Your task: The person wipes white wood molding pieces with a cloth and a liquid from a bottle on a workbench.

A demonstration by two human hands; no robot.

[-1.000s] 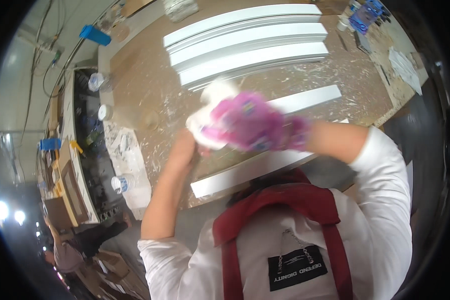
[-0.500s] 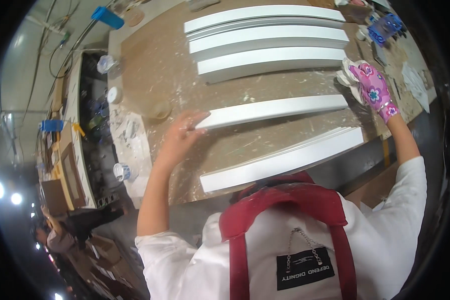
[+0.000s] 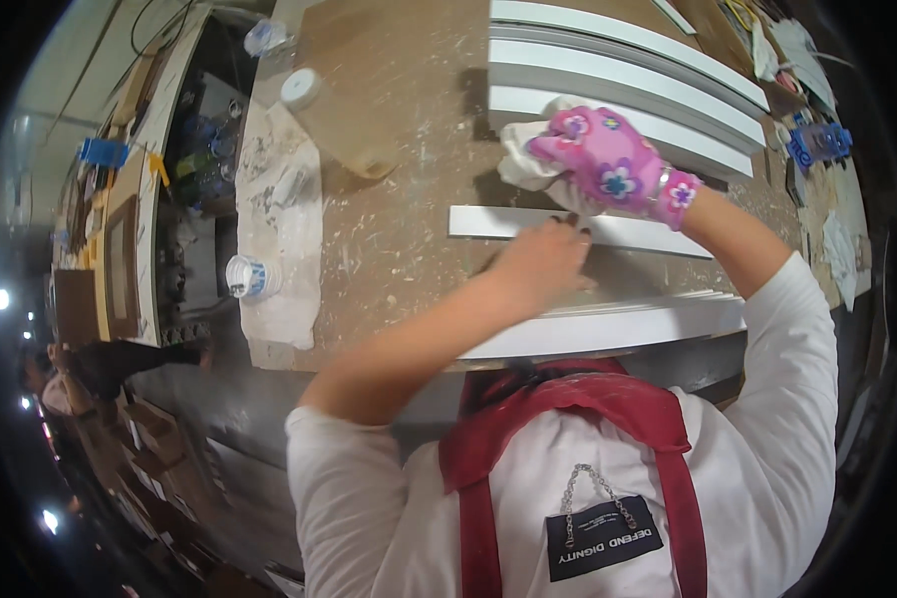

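Observation:
My bare left hand [image 3: 541, 261] rests with its fingertips pressed on a long white strip of moulding [image 3: 483, 221] that lies across the brown workbench [image 3: 399, 239]. My right hand [image 3: 608, 164] wears a pink flowered glove and grips a crumpled white rag [image 3: 521, 164]. The rag sits just above the strip's left part, next to the nearest of the far white strips [image 3: 628, 70]. Another white strip [image 3: 618, 334] lies along the bench's near edge, under my left forearm.
A paint-stained white sheet [image 3: 279, 229] covers the bench's left end, with a small white-lidded jar [image 3: 249, 277] on it and a round lid [image 3: 299, 88] farther back. A blue clamp [image 3: 817, 143] and scattered items lie at the right. Another person [image 3: 65, 374] stands at the far left.
My gloved right hand with the rag has swept from the strips' right end to the left part. My left hand has stayed on the middle strip.

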